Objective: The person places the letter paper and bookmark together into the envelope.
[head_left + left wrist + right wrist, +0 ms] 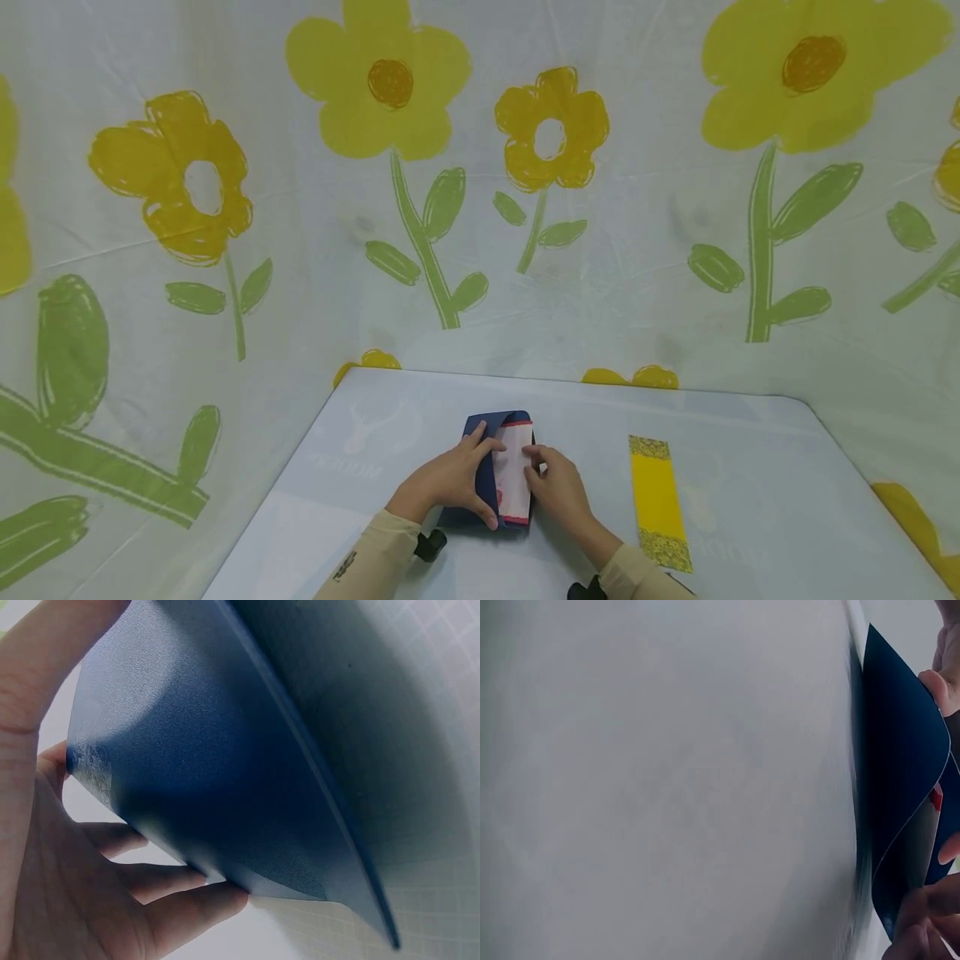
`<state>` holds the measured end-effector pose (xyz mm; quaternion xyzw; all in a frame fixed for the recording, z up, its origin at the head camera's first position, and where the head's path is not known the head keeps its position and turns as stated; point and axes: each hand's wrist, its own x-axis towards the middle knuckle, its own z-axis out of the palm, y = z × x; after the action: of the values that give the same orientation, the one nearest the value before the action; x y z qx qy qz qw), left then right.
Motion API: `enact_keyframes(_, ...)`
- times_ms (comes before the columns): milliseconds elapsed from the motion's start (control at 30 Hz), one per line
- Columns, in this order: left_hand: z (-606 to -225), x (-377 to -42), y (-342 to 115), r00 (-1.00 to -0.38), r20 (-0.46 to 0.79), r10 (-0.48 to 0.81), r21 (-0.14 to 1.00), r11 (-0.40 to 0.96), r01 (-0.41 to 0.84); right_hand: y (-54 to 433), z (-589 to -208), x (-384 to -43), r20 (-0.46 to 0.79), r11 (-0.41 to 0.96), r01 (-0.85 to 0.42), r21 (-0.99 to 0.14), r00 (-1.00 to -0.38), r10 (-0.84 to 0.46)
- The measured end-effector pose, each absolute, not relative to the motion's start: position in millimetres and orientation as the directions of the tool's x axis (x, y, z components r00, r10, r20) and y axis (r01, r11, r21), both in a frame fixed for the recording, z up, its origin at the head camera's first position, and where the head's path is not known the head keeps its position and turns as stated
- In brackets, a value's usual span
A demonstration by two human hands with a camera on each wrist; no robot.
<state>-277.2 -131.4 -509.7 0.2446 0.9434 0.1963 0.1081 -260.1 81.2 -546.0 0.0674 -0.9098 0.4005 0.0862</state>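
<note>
A dark blue folder [487, 493] is partly open on the table. Inside it lies a white sheet [513, 475] with red bands at both ends and a red print. My left hand [448, 482] grips the folder's left cover, thumb near its front edge and fingers spread over the far part. In the left wrist view, several fingertips press along the edge of the blue cover [202, 757]. My right hand [558, 487] pinches the sheet at its right edge. From the right wrist, the cover [904, 742] bends outward, with the right fingers at its lower end.
A yellow strip [658, 496] with patterned ends lies to the right of my right hand on the white table [390, 442]. A curtain with printed flowers [637, 250] hangs behind and along the sides. Black wrist straps [431, 546] show at the sleeves.
</note>
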Motion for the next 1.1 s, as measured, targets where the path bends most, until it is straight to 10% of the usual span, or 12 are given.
enact_keyframes(1100,-512,-278,-133,-0.858,-0.106,0.502,0.43,0.801,0.416,61,-542,-256,0.212,0.64,-0.191,-0.744,-0.976,-0.044)
